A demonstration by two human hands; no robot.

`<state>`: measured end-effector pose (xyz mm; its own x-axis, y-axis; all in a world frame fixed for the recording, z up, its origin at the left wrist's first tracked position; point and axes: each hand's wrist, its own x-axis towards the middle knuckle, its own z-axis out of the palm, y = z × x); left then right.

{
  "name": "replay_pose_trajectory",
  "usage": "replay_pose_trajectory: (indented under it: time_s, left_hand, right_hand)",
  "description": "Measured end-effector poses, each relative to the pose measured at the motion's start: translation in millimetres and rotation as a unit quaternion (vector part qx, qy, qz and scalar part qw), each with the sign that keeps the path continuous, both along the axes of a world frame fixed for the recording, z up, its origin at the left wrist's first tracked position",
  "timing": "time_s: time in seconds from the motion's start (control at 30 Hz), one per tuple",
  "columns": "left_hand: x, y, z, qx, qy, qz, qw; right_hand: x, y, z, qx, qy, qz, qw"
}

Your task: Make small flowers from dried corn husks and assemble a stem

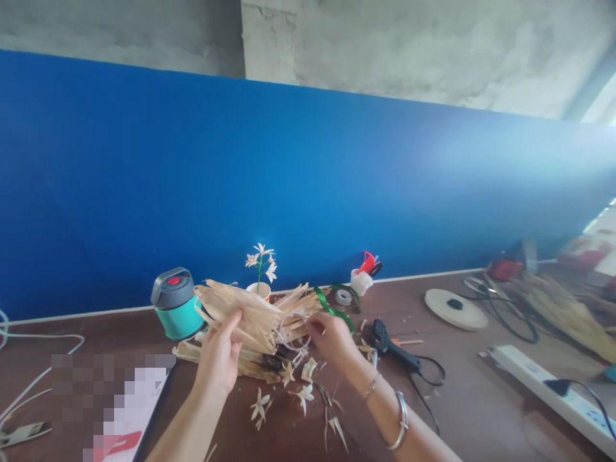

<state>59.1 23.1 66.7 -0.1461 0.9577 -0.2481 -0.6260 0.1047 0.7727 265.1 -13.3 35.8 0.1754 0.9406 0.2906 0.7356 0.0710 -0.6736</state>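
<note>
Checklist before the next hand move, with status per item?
1. Left hand has the dried husk: ok, thumb on its face.
2. Right hand has a firm grip on the thin white loop: cannot tell, fingers are at its edge.
3. Tabletop below the hands tidy: not ok, pale loose flowers lie scattered.
4. Black glue gun cool: cannot tell.
5. Turquoise flask closed: ok, lid on.
6. Flower stem upright in its cup: ok.
</note>
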Motion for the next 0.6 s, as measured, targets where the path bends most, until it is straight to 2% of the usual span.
replay_pose_trajectory:
  time_s: [0.07,0.13,0.2,0.27,0.3,0.37,0.43,0.47,0.53,0.6]
  left_hand:
    - [-0.3,0.9,-0.7,-0.011,0.012,0.014,1.000]
    - [-1.3,1.9,-1.8,-0.010,0.022,0.023,0.999]
    - [-2.9,2.6,-2.6,-0.007,0.037,0.033,0.999]
    - [-4.4,2.1,-2.7,-0.006,0.064,0.021,0.998]
    - [-4.9,1.2,-2.4,-0.004,0.078,-0.008,0.997]
    - [-4.9,-1.9,-1.2,0.007,0.107,-0.113,0.988]
    - [-3.5,-6.0,0.4,0.023,0.134,-0.225,0.965]
    - [-2.3,-8.0,1.1,0.032,0.155,-0.257,0.953]
    - [0.3,-11.4,2.2,0.067,0.214,-0.271,0.936]
    - [2.8,-13.7,2.8,0.105,0.271,-0.259,0.921]
  right_hand:
    - [-23.3,-2.0,-1.3,-0.030,-0.058,0.118,0.991]
    - [-43.1,-3.9,-2.1,-0.058,-0.094,0.171,0.979]
    - [-55.7,-4.5,-2.2,-0.082,-0.110,0.169,0.976]
    - [-60.5,-3.0,-1.3,-0.097,-0.081,0.143,0.982]
    - [-60.5,-1.3,-0.1,-0.103,-0.038,0.135,0.985]
    - [-57.4,2.9,4.2,-0.117,0.095,0.131,0.980]
    - [-52.3,6.2,11.3,-0.119,0.225,0.125,0.959]
    - [-49.8,6.7,15.8,-0.111,0.265,0.117,0.951]
    - [-45.7,4.8,25.1,-0.088,0.283,0.107,0.949]
    - [-43.8,0.3,32.9,-0.078,0.256,0.109,0.957]
